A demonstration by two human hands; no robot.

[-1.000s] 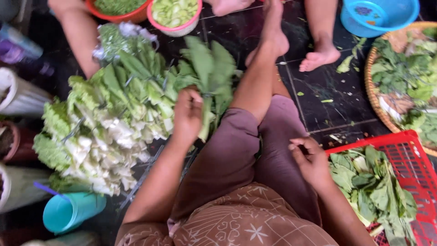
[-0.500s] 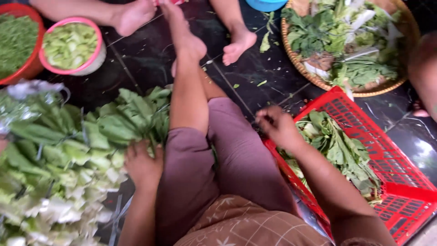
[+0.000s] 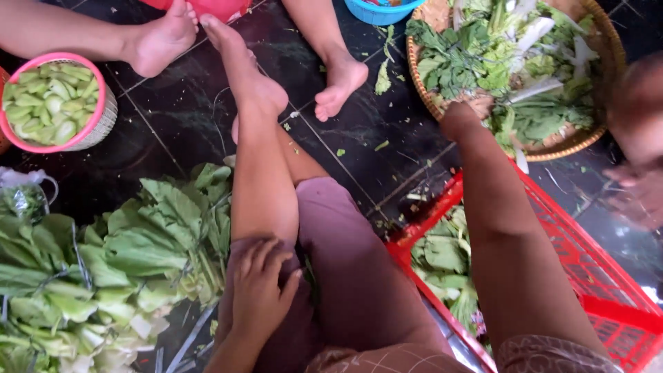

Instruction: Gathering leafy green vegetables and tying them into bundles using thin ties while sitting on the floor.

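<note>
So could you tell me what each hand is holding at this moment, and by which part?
The left hand lies flat on the thigh, holding nothing. The right hand reaches into the greens in the woven basket; whether it grips any cannot be told.

Dark, glossy marbled floor tiles (image 3: pixel 173 117), daylight-lit.

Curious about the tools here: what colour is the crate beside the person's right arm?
Red, seen in the head view: the plastic crate holds leafy greens.

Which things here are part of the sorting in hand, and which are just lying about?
In hand: right hand in the woven basket of leaves; red crate; left hand resting on the thigh beside the bundled greens.
Lying about: pink bowl, blue tub.
</note>
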